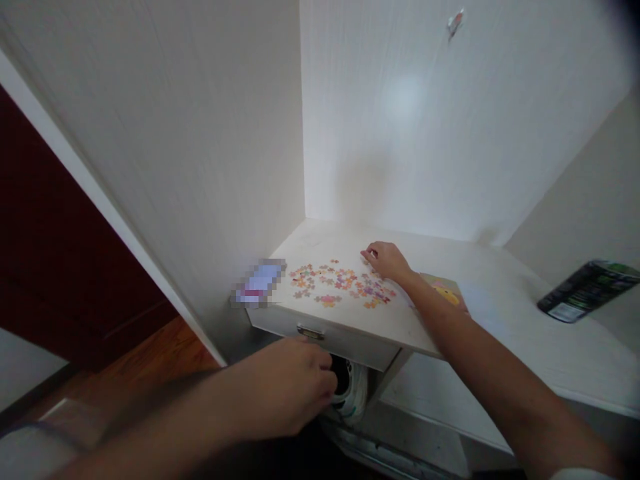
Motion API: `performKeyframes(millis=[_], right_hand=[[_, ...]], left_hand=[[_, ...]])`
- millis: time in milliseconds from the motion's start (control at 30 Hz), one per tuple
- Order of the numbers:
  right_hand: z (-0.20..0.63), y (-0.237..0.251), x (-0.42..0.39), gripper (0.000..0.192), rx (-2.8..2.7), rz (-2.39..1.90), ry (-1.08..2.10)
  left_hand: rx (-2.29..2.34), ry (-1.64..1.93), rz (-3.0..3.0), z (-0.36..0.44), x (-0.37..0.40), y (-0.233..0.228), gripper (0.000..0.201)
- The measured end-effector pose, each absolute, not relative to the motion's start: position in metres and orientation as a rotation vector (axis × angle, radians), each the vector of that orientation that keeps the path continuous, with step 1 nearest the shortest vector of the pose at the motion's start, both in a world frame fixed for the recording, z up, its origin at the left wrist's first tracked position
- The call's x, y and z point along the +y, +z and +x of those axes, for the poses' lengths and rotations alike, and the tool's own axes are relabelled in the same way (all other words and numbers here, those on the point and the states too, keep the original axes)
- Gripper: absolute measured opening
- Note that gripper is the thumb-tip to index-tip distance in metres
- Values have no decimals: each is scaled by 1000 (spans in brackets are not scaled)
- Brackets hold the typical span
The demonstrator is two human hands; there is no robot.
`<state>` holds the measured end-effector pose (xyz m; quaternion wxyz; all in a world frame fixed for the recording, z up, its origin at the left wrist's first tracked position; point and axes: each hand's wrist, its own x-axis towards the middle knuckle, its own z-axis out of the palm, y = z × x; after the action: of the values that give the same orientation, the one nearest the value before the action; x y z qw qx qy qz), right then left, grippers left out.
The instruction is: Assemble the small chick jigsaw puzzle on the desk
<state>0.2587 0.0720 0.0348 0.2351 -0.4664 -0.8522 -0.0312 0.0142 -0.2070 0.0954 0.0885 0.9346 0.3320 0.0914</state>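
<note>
At lower left of the frame, the person's left hand (290, 390) reached under the white wooden desk (500, 293), its fingers curled around the rim of a white sneaker with a dark opening (350, 393) below the small metal drawer handle (310, 331). Just left of centre, a blurred-out purple and white object (260, 283) lay at the desk's corner. At centre, small multicoloured jigsaw puzzle pieces (340, 283) lay scattered across the desktop. The right hand (387, 260) rested palm down at their upper right edge, fingers loosely bent and touching the surface; whether they pinched a piece could not be told. Beside the forearm lay a flat yellow and pink card (447, 293). At far right, a dark green and black packet (587, 290) lay on the desk.
</note>
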Motion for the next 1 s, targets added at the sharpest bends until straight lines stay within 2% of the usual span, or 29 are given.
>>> performKeyframes(millis=[67, 167, 400, 633, 800, 1000], right_hand=[[262, 43, 60, 28, -2315, -1326, -92], [272, 47, 26, 21, -2323, -1352, -40], [291, 5, -60, 22, -2219, -1310, 219], [279, -13, -52, 29, -2085, -1402, 218], [275, -13, -44, 24, -2080, -1420, 193], [274, -8, -50, 27, -2031, -1452, 118]], left_hand=[[939, 210, 2761, 4, -184, 95, 14], [1178, 317, 2764, -8, -142, 89, 12], [1328, 523, 2710, -11, -85, 43, 15], [1289, 593, 2736, -9, -82, 20, 22], [1301, 574, 2740, -7, -79, 15, 28], [1338, 549, 2733, -10, -84, 23, 33]])
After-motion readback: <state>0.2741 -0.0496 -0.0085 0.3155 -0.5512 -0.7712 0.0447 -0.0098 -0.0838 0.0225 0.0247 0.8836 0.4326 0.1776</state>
